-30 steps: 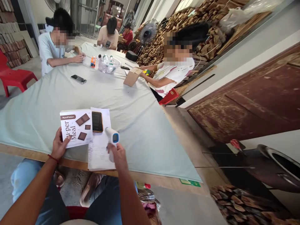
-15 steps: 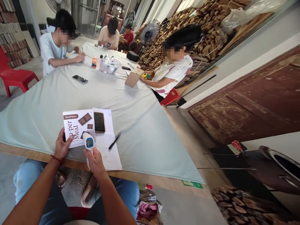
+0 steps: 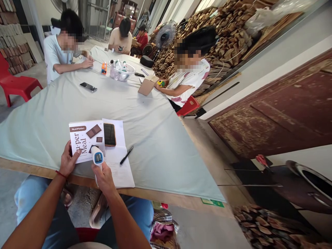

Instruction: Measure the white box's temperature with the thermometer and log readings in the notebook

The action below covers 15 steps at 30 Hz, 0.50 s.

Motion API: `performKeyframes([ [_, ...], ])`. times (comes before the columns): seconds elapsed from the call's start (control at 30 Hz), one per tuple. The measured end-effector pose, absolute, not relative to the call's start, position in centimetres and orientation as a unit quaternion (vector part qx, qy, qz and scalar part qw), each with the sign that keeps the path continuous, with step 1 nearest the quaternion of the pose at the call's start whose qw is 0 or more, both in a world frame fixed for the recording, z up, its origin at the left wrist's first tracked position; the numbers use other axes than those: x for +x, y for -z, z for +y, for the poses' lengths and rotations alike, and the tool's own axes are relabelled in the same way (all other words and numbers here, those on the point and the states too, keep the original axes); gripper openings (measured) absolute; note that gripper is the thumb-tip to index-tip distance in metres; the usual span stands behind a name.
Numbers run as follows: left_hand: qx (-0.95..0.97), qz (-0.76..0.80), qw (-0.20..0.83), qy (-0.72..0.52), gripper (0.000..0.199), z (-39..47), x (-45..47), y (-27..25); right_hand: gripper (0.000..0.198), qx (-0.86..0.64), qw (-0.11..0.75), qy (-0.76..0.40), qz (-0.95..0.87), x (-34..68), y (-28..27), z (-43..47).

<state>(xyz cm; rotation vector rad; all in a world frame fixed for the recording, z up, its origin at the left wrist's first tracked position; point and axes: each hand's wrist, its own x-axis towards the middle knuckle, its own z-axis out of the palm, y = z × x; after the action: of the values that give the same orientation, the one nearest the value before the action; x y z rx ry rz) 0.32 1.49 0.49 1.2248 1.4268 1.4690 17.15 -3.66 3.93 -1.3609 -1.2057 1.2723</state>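
My left hand (image 3: 69, 159) grips the lower left edge of a white box (image 3: 86, 138) printed with "NutriMotion", "Meal" and brown chocolate pieces, its thumb lying on the front. In my right hand (image 3: 104, 176) is a white infrared thermometer (image 3: 98, 157) with a blue-ringed screen, fingers wrapped around its handle. The thermometer's head overlaps the lower right part of the box; whether they touch I cannot tell. Right of the box, a dark phone (image 3: 110, 135) in an orange-brown case rests on white paper sheets (image 3: 119, 173). A black pen (image 3: 127, 155) lies across the sheets' right edge.
A pale cloth (image 3: 155, 148) covers the table. Farther off are another phone (image 3: 88, 87), a clear basin (image 3: 120, 74) of bottles, an orange box (image 3: 104, 68) and a cardboard box (image 3: 147, 86). Several people sit around, one at the right (image 3: 189, 83) holding a yellow-green item. A red chair (image 3: 19, 83) stands left.
The person at the right has leaned slightly toward the table. My hands, the box and the thermometer keep nearly the same places, with only a slight shift of the view.
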Motion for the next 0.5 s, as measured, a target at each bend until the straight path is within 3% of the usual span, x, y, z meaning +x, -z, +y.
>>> performKeyframes([
  [0.33, 0.48, 0.557, 0.396, -0.549, 0.075, 1.3, 0.3, -1.3, 0.02, -0.533, 0.457, -0.564, -0.435, 17.0, -4.8, -3.9],
  [0.5, 0.458, 0.573, 0.34, -0.588, 0.076, 1.3, -0.2, -0.2, 0.021, -0.514, 0.482, -0.577, -0.413, 18.3, -5.4, -4.6],
])
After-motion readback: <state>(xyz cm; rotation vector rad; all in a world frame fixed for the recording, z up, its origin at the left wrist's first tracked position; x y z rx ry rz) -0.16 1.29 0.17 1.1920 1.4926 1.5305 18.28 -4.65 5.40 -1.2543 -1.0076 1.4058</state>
